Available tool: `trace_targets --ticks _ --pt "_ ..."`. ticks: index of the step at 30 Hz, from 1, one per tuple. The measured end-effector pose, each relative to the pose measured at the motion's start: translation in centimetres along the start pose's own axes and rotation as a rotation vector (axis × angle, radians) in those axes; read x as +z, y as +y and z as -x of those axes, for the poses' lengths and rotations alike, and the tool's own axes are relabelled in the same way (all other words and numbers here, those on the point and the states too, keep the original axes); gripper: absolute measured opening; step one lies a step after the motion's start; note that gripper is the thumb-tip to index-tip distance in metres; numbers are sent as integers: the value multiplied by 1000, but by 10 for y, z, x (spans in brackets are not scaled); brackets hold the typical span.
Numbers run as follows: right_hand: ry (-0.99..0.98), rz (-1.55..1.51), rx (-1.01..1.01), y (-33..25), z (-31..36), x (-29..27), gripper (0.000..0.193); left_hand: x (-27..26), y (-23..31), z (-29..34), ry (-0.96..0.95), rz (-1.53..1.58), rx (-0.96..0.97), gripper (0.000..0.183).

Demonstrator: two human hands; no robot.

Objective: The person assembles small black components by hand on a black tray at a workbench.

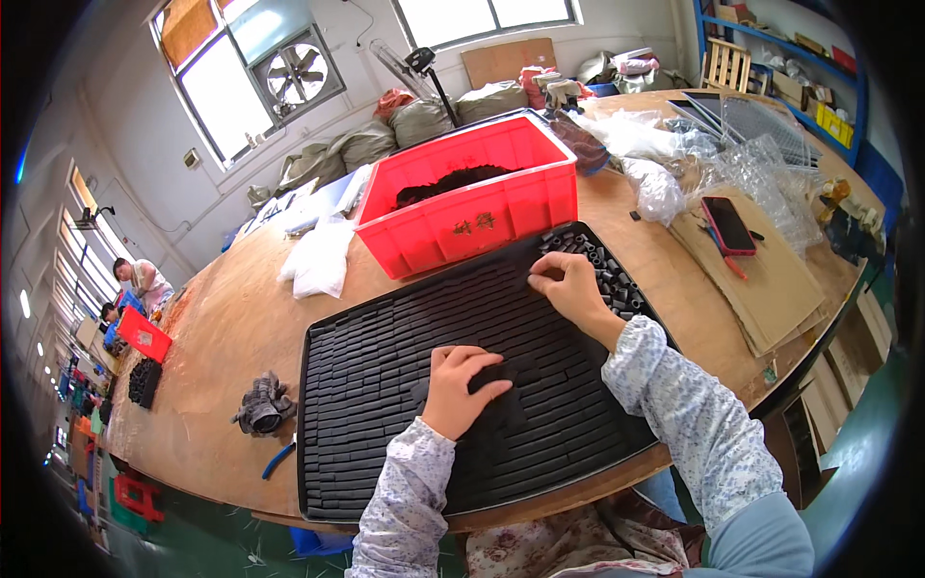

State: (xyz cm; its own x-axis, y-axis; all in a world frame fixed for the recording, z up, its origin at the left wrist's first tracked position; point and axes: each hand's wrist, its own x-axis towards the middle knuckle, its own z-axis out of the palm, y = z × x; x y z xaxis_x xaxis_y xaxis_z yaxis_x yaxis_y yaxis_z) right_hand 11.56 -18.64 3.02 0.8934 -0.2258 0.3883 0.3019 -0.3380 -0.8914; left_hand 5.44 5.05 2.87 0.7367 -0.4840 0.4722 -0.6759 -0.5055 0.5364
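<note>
A wide black tray (304, 453) lies on the table in front of me, lined with rows of narrow black strips (385, 361). Over its middle is my left hand (460, 387), thumb and fingers apart, beside a small heap of loose dark pieces (515, 385). Toward the tray's far right, my right hand (576, 292) has its thumb and forefinger pinched together; whatever is between them is too small to make out. Next to that hand, short black tubes (617, 285) are piled loosely in the tray's far right corner.
Behind the tray stands a red bin (462, 226) with black material inside. To the left are a dark glove (263, 405), blue-handled pliers (278, 460) and a white bag (320, 258). A phone (729, 226) lies on cardboard (761, 294) at right, near plastic wrap. People work far left.
</note>
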Motion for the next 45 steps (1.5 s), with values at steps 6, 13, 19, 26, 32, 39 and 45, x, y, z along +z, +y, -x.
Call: trace_targets --ticks 6,13,19,26,32,39,45 --pt "70 492 -40 44 -9 -3 7 9 1 0 -14 -164 102 23" --pt "51 814 -245 23 -8 -18 14 3 -10 1 72 31 97 7" --pt "-86 988 -136 23 -8 -43 25 -14 1 1 13 311 -229 5" --pt "-195 1110 -193 8 3 -39 29 -11 -8 2 -28 771 -344 10" --pt "-203 1175 -191 11 6 -34 36 -12 3 1 -65 743 -351 14" --pt "-19 1066 -317 12 10 -29 34 -7 -4 3 -199 666 -386 18" --pt "-485 -298 17 -26 34 0 12 -11 -3 7 -190 681 -402 15"
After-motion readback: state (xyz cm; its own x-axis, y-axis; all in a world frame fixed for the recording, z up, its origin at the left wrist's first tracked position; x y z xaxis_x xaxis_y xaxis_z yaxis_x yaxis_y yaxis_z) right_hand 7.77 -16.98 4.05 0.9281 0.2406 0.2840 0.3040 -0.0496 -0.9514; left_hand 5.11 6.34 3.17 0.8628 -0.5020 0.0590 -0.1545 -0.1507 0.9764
